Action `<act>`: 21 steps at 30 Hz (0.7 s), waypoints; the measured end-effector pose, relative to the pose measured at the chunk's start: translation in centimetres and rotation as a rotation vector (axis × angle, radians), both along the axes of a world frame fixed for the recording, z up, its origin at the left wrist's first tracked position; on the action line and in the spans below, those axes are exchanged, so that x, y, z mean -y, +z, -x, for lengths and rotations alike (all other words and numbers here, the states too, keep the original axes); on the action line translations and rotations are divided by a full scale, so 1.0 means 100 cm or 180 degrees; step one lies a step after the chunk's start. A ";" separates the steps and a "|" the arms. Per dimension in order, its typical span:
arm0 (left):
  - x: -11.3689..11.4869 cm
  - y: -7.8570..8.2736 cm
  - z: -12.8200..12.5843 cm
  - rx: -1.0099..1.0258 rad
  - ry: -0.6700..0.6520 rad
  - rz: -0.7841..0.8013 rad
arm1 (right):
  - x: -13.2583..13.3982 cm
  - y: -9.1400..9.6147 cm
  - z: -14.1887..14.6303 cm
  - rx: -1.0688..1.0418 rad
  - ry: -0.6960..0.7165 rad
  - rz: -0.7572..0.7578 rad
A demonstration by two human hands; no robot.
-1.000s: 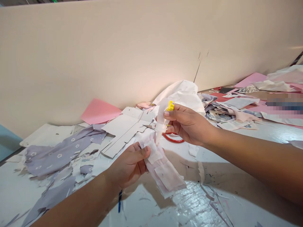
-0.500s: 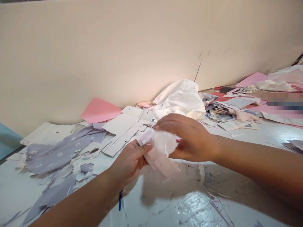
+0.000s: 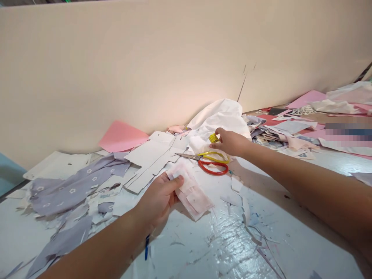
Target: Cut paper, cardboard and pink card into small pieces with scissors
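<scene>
- Left hand point(image 3: 158, 201): closed around a folded pale pink fabric piece point(image 3: 190, 192), thumb lying across it; the piece sits above the surface, just right of the white card.
- Right hand point(image 3: 229, 142): narrow pinch on the yellow-labelled end of a translucent squeeze bottle point(image 3: 200, 145).
- Scissors point(image 3: 212, 166): red and yellow handles, blades pointing left, directly below the bottle.
- White card cut-outs point(image 3: 148, 162): left of the scissors.
- Lilac floral fabric scraps point(image 3: 78, 182): further left.
- Crumpled white sheet point(image 3: 217, 116): against the wall, behind the bottle.
- Pink paper point(image 3: 123, 136): leaning at the wall's foot.
- Printed paper pile point(image 3: 270, 135): back right.
- Surface point(image 3: 221, 248): white, glossy, scuffed and stained.
- Wall point(image 3: 116, 66): cream partition, closing the back.
</scene>
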State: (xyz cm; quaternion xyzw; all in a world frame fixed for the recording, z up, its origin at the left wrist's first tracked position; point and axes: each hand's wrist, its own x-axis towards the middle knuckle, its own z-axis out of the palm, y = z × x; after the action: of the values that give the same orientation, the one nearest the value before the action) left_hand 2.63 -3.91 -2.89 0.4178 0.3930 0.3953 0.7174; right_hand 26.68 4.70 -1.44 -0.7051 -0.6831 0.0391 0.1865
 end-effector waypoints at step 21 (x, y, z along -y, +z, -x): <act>0.001 -0.007 -0.002 0.0204 0.0234 -0.0165 | 0.083 -0.022 0.086 -0.2043 0.1856 -0.0138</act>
State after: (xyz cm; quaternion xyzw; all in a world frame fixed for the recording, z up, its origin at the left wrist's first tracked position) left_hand 2.87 -3.98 -3.62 0.4087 0.3746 0.4447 0.7035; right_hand 18.08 -3.59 -3.68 -0.4306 -0.7617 0.2931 0.3853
